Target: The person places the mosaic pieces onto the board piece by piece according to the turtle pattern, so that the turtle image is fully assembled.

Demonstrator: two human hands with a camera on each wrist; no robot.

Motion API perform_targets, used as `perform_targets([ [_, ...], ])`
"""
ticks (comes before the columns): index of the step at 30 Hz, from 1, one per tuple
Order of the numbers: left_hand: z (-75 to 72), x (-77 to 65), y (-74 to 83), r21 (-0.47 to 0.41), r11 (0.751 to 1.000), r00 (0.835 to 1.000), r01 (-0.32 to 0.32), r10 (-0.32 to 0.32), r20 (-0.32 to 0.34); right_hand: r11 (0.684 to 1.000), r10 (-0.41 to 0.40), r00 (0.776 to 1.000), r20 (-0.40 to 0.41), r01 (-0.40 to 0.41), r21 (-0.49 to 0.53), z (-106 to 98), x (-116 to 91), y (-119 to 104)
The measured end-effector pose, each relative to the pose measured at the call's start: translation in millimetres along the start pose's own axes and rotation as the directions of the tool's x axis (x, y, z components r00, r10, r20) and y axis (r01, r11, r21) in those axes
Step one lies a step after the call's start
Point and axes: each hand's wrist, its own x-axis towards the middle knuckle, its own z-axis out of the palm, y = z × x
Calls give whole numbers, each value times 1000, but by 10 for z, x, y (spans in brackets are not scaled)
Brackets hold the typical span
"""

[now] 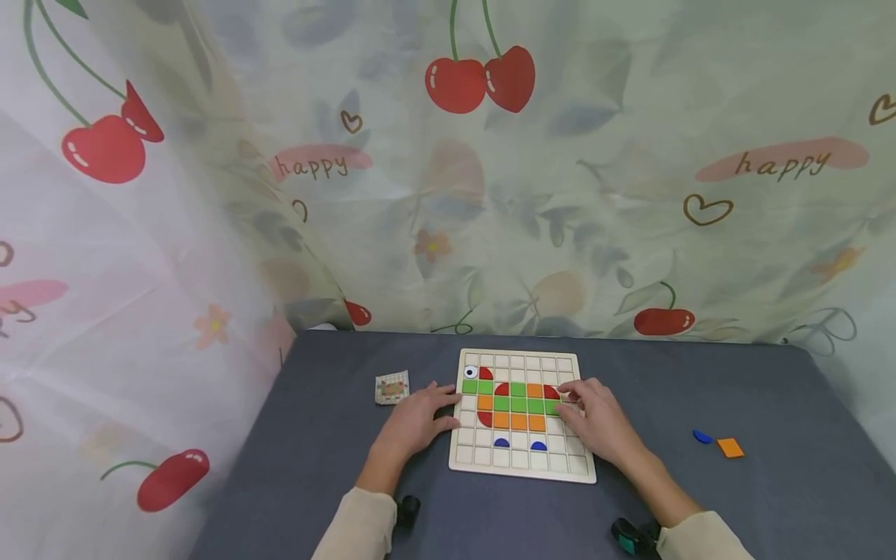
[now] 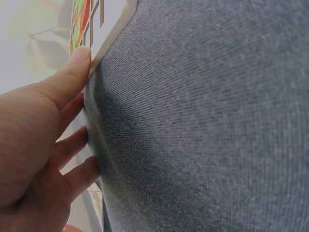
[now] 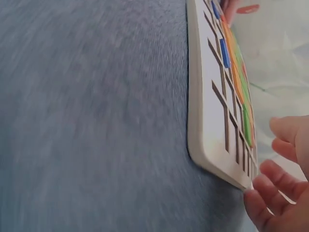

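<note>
A pale wooden grid board (image 1: 490, 459) lies on the dark cloth with coloured tiles in its cells. Green tiles (image 1: 518, 405), orange tiles (image 1: 519, 421) and red rounded tiles (image 1: 485, 419) form a block in the middle. A white eye tile (image 1: 471, 372) sits at the upper left, and two blue half-round tiles (image 1: 538, 446) lie below. My left hand (image 1: 413, 420) rests at the board's left edge, thumb against the rim in the left wrist view. Over the right edge, my right hand (image 1: 598, 420) has its fingertips by the end red and green tiles, fingers loosely bent and holding nothing.
A small picture card (image 1: 392, 387) lies left of the board. Off to the right on the cloth (image 1: 756, 404) are a loose blue tile (image 1: 702, 437) and an orange square tile (image 1: 731, 448). A printed curtain (image 1: 504, 194) hangs behind the table.
</note>
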Motion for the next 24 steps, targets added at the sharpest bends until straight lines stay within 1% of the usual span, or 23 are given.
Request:
perform_targets([
  [3, 13, 8, 9, -3, 1000, 1000, 6, -6, -1, 992, -57, 998, -22, 54, -117, -87, -42, -17],
  [6, 18, 5, 7, -5, 1000, 1000, 20, -20, -10, 970, -112, 993, -26, 103, -221, -175, -74, -12],
  [8, 22, 2, 5, -4, 1000, 999, 29, -29, -15, 953, -128, 992, -22, 117, -279, -229, -96, 8],
  [10, 23, -4, 4, 5, 999, 999, 32, -32, -16, 940, -127, 992, -19, 114, -322, -274, -119, 41],
  [15, 20, -6, 9, 16, 1000, 1000, 23, -23, -20, 924, -105, 994, -34, 85, -373, -399, -197, 167],
  [20, 1, 5, 35, 22, 999, 999, 25, -25, -22, 917, -84, 995, -47, 59, -394, -542, -282, 361],
  [24, -19, 7, 49, 36, 999, 999, 35, -34, -20, 923, -77, 996, -53, 51, -381, -633, -356, 552],
])
